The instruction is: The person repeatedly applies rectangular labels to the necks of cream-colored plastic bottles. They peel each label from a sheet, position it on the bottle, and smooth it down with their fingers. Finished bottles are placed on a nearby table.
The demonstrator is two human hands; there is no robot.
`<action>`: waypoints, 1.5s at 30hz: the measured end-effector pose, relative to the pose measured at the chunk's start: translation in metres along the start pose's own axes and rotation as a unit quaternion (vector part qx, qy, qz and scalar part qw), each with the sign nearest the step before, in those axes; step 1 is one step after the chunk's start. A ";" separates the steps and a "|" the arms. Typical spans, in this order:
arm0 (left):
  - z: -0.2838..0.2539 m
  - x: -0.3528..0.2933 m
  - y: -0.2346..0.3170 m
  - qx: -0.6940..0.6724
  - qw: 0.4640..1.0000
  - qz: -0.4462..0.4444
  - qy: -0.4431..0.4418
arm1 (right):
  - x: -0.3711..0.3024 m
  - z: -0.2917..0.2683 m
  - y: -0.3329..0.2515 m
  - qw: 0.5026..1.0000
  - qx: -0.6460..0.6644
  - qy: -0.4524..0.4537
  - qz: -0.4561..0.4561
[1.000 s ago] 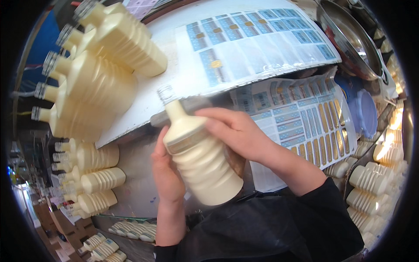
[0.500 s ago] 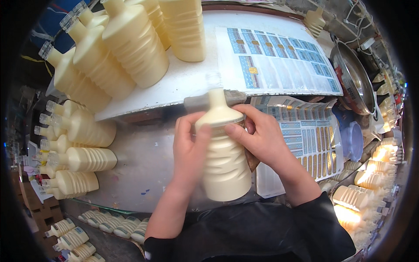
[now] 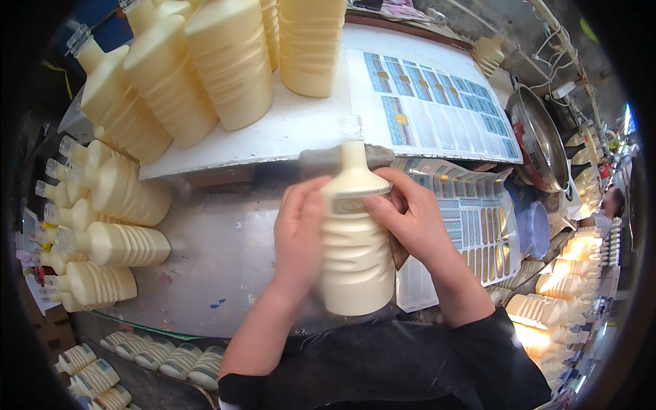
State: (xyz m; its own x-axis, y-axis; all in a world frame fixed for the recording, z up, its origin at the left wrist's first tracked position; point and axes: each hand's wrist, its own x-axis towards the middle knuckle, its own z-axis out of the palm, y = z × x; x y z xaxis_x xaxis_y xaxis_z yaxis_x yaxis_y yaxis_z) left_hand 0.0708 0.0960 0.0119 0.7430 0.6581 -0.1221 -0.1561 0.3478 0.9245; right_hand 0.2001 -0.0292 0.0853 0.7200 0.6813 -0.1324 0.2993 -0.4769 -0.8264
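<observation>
A cream plastic bottle (image 3: 357, 266) with ribbed sides and a clear threaded neck stands upright between my hands, above the grey work surface. Around its shoulder runs a narrow dark label band (image 3: 352, 204). My right hand (image 3: 414, 213) grips the bottle's right side, its thumb pressed on the band's right part and the other fingers behind. Slightly smeared by motion, my left hand (image 3: 299, 229) is closed against the left side, fingers curled at the shoulder. Behind the bottle neck lies a grey-brown block or cloth (image 3: 321, 162), partly hidden.
Several cream bottles (image 3: 229, 65) stand on the raised white shelf (image 3: 301, 116); more bottles (image 3: 130, 244) lie at the left. Label sheets (image 3: 437, 102) rest on the shelf and hang below it. A metal pan (image 3: 543, 140) and blue tub (image 3: 533, 229) are at right, beside rows of bottles.
The view has shifted slightly. My right thumb has moved right along the band, showing more of it. My left thumb no longer shows on the bottle's front.
</observation>
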 end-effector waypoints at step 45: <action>0.015 0.001 0.013 0.100 0.995 0.008 0.004 | 0.006 -0.006 0.022 0.990 0.136 -0.037 -0.018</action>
State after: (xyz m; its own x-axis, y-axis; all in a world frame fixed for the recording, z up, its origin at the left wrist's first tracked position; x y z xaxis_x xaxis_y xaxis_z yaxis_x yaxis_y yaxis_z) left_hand 0.0792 0.0916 0.0293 0.7359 0.6683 -0.1087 -0.0348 0.1976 0.9797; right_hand 0.2149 -0.0388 0.0691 0.6606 0.7389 -0.1327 0.1369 -0.2924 -0.9464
